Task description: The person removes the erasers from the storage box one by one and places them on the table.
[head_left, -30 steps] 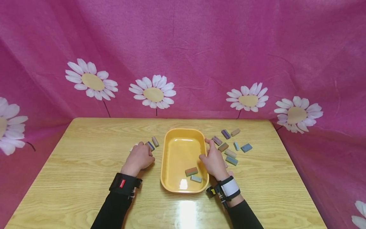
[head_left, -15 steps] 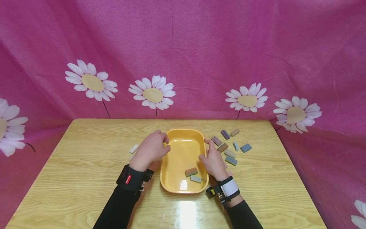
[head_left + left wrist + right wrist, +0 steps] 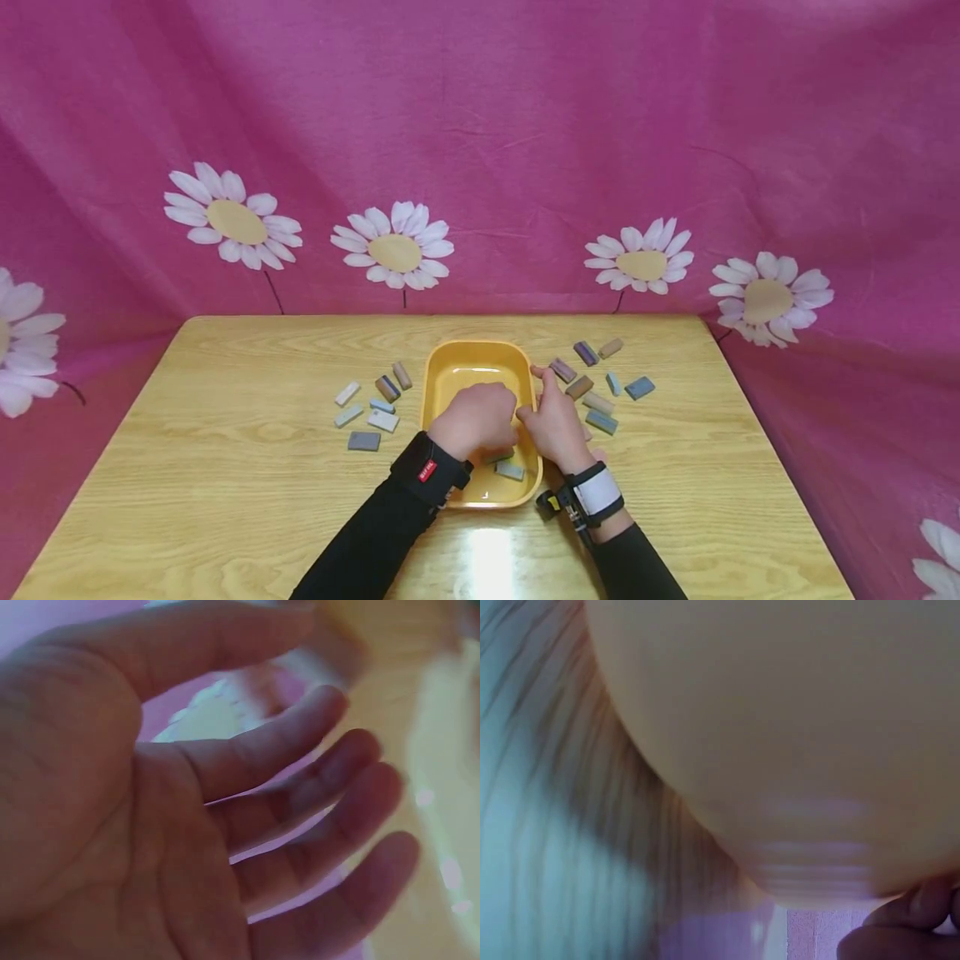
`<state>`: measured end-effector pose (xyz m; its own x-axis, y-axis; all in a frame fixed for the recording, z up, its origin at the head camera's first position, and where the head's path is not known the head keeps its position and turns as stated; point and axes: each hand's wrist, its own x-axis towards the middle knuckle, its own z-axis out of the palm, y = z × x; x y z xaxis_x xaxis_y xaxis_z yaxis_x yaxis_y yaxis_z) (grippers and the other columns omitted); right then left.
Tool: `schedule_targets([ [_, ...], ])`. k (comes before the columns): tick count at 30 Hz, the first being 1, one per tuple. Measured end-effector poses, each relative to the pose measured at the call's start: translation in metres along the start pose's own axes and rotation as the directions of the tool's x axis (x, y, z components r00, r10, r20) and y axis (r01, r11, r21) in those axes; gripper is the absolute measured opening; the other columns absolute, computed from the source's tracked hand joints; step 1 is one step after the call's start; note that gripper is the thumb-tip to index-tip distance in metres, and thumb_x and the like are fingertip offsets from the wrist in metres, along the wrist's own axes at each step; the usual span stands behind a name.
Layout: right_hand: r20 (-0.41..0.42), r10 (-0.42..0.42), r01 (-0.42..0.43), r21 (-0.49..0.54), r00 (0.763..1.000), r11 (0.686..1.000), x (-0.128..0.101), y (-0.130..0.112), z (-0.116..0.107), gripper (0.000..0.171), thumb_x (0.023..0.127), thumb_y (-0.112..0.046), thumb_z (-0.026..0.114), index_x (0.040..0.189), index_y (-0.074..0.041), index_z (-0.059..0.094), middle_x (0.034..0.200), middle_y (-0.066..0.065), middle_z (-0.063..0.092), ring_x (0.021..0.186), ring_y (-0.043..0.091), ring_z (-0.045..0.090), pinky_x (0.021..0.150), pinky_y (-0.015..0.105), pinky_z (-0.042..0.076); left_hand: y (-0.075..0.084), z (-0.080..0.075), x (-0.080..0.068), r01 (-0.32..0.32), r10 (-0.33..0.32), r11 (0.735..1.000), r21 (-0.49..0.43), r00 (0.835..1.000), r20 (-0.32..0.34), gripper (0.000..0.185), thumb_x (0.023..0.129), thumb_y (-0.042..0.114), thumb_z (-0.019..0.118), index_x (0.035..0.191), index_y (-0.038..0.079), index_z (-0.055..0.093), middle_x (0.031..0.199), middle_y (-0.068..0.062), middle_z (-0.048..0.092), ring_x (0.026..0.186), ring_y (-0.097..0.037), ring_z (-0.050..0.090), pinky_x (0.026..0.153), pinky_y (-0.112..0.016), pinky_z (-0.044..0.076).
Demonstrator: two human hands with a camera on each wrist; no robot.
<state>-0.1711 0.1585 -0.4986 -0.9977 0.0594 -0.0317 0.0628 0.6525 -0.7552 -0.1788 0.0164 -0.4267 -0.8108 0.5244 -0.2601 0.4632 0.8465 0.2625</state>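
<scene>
Yellow tray [image 3: 442,375], two blocks [image 3: 510,470] inside

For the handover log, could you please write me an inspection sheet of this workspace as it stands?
Surface: wooden table, glossy, with a light glare at the near edge.
Job's things: yellow tray at centre holding a grey block; another block is mostly hidden under the left hand.
Clutter: loose blocks left of the tray and right of it.
Hands: left hand over the tray, fingers relaxed and holding nothing in the left wrist view; right hand grips the tray's right rim.
Cables: nothing seen.
Surroundings: pink daisy-print cloth behind and beside the table.
</scene>
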Motion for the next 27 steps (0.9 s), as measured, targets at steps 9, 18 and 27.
schedule_targets([
  [9,0.012,0.015,-0.016,0.028,1.0,0.999,0.001,-0.001,0.001,0.066,0.082,-0.009,0.064,0.143,-0.012,0.038,0.071,0.005,0.064,0.054,0.013,0.054,0.049,0.026,0.041,-0.001,0.025,0.007,0.029,-0.025,0.999,-0.03,0.991,0.128,0.012,0.073,0.013,0.074,0.072,0.011,0.062,0.073,0.0,0.055,0.057,-0.015,0.046,0.051,-0.025,0.035],
  [18,0.01,0.014,-0.014,0.036,1.0,0.999,0.0,-0.002,0.001,0.067,0.081,-0.008,0.063,0.143,-0.011,0.038,0.066,0.004,0.059,0.053,0.013,0.053,0.049,0.026,0.041,-0.007,0.024,0.002,0.006,-0.004,1.0,-0.02,0.995,0.102,0.016,0.073,0.017,0.074,0.07,0.012,0.06,0.071,0.002,0.054,0.059,-0.014,0.048,0.052,-0.026,0.038],
  [27,0.002,0.021,-0.021,0.028,1.0,0.999,0.001,0.0,0.002,0.066,0.081,-0.009,0.063,0.142,-0.013,0.038,0.066,0.004,0.058,0.054,0.014,0.052,0.049,0.026,0.04,-0.028,-0.012,-0.026,-0.003,-0.002,0.989,-0.148,0.999,-0.032,0.019,0.077,0.014,0.07,0.069,0.011,0.052,0.065,0.003,0.041,0.057,-0.014,0.042,0.055,-0.026,0.033],
])
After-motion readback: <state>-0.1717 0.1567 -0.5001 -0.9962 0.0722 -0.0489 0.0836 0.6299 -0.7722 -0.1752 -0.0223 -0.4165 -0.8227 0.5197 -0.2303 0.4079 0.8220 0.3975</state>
